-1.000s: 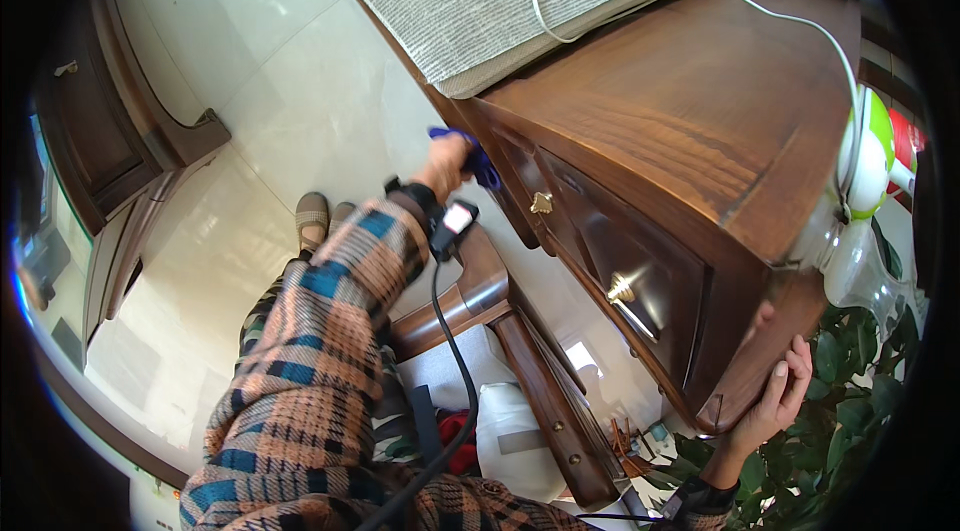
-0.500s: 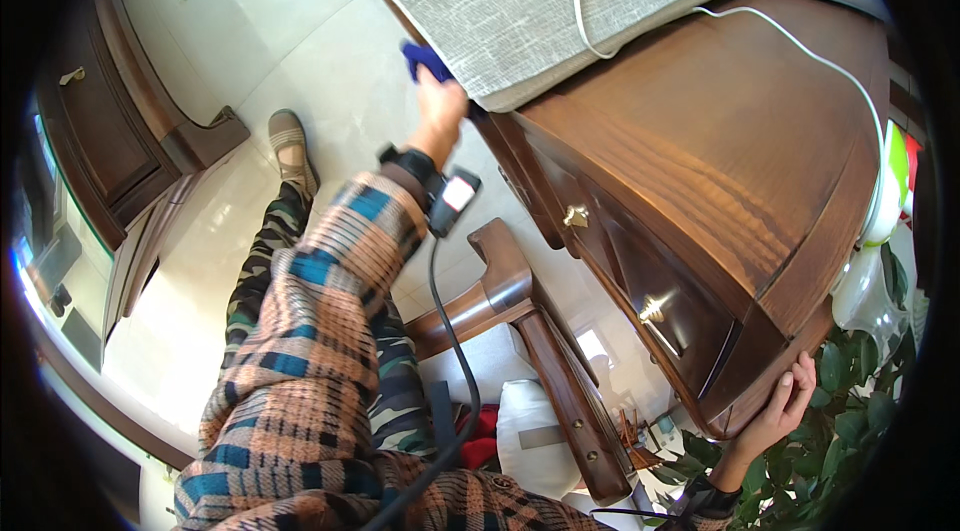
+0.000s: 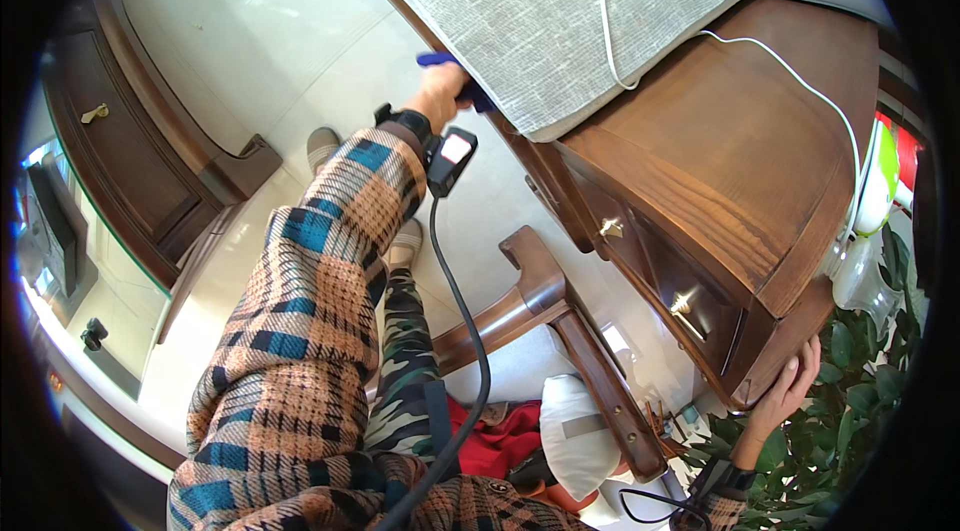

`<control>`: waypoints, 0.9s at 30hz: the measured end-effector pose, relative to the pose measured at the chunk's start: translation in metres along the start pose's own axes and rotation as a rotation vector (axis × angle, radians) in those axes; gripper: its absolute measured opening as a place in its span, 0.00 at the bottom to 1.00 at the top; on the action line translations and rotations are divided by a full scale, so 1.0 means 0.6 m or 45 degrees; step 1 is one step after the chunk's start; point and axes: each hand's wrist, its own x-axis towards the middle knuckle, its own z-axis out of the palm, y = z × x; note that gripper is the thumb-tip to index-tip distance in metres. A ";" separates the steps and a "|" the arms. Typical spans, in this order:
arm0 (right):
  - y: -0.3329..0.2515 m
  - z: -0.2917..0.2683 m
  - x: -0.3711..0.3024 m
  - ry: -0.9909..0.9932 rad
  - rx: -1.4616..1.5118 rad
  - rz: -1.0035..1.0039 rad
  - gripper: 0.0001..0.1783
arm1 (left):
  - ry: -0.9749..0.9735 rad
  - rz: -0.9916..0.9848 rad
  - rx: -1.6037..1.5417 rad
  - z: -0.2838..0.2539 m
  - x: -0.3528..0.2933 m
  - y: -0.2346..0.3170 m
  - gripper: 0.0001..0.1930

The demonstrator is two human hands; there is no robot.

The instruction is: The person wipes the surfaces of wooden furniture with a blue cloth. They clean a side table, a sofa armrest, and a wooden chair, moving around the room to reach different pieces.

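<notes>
My left hand [image 3: 438, 93] is closed round a dark blue cloth [image 3: 477, 96] and presses it against the long side of the wooden cabinet [image 3: 700, 171]. Part of the cloth sticks out above the fingers. At the cabinet's right end, my right hand [image 3: 785, 393] lies with its fingers stretched flat along the wooden edge, holding nothing. A grey fabric cushion [image 3: 560, 41] with a coloured pattern covers the far part of the top, and a white cord [image 3: 608, 31] runs over it. Brass knobs [image 3: 611, 228] sit on the drawer fronts.
Green leaves [image 3: 850, 411] and a clear plastic thing [image 3: 868, 281] crowd the cabinet's right end. A wooden armrest [image 3: 610, 381] with a white pillow [image 3: 575, 436] stands below. At left is another dark wooden cabinet [image 3: 130, 131]. A black cable [image 3: 465, 331] hangs from my left wrist device.
My left hand with the cloth has come closer in along the cabinet's side. The view has shifted, showing more of the cushion's pattern, and a second shoe now shows. My right hand stays at the edge.
</notes>
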 end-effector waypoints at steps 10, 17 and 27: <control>-0.370 -0.018 -0.169 -0.537 0.493 -0.378 0.16 | 0.077 0.239 0.617 -0.112 -0.097 -0.053 0.17; -0.713 0.250 0.036 -0.338 1.261 -0.241 0.13 | -0.089 -0.235 -0.329 -0.158 -0.233 -0.080 0.16; -0.886 0.408 0.474 0.185 0.435 -0.790 0.25 | -0.308 -0.228 -0.684 -0.207 -0.228 0.006 0.18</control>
